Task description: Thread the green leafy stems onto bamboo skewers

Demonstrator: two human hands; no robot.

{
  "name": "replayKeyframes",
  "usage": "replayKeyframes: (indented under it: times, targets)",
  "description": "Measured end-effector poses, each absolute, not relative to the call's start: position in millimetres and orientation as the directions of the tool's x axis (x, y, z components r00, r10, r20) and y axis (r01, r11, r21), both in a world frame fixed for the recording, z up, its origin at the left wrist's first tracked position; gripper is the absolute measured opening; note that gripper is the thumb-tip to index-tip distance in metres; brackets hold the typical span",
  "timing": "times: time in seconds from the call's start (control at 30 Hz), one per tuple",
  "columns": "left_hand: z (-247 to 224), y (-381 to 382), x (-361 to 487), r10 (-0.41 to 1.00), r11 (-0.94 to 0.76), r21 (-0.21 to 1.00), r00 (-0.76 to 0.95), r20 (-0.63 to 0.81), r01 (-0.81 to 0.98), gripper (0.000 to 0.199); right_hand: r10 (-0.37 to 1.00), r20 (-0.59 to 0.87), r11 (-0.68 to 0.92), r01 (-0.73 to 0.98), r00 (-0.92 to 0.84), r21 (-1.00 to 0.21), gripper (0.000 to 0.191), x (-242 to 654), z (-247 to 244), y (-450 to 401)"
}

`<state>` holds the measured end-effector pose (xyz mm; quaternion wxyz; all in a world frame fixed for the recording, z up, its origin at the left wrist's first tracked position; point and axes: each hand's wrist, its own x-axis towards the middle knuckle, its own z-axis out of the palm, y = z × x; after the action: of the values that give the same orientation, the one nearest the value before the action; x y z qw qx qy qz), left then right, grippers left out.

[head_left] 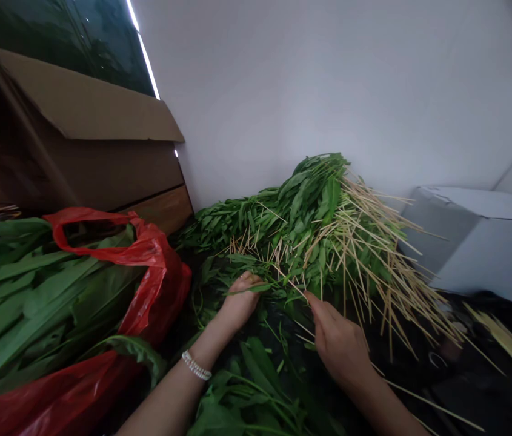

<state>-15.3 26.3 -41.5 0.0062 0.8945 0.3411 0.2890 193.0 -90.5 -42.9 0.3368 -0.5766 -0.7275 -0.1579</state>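
Note:
My left hand (242,300), with a pale beaded bracelet on the wrist, is closed on green leaves in the middle. To its right, my right hand (335,333) pinches the end of a thin wooden stick (289,281) that slants up to the left among leaves. Just beyond both hands lies a large heap of leaves (301,194) with many sticks (365,242) jutting out to the right. Loose leaves (246,393) lie nearer, between my forearms.
A red plastic bag (156,284) full of long leaves (33,309) is at the left, before an open cardboard box (114,169). At the right stand a white box (492,248) and a bundle of pale sticks (510,342). A white wall (319,79) rises behind.

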Motion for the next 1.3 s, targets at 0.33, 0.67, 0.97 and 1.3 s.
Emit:
replayKeyframes:
  times: [0.33,0.67,0.97,1.3]
  targets:
    - [-15.3,28.6,-24.1,0.724,-0.568,0.507,0.1,0.683,0.649,0.014,0.744,0.646,0.373,0.907,-0.168,-0.193,0.042,189.3,-44.9,-91.8]
    - [-11.3,16.7,-7.5,0.98,-0.027,0.965,0.184,0.077,-0.263,0.032,0.781,0.595,0.36,0.915,-0.189,-0.183,0.045,188.3,-47.1,-91.8]
    - [-10.1,17.2,-7.5,0.978,0.05,0.938,0.209,0.025,-0.343,0.029,0.771,0.609,0.359,0.917,-0.186,-0.175,0.044,188.5,-46.9,-91.3]
    - [-10.6,16.3,-7.4,0.982,0.018,0.967,0.186,0.031,-0.256,0.034,0.793,0.582,0.335,0.926,-0.179,-0.171,0.046,187.5,-45.5,-92.3]
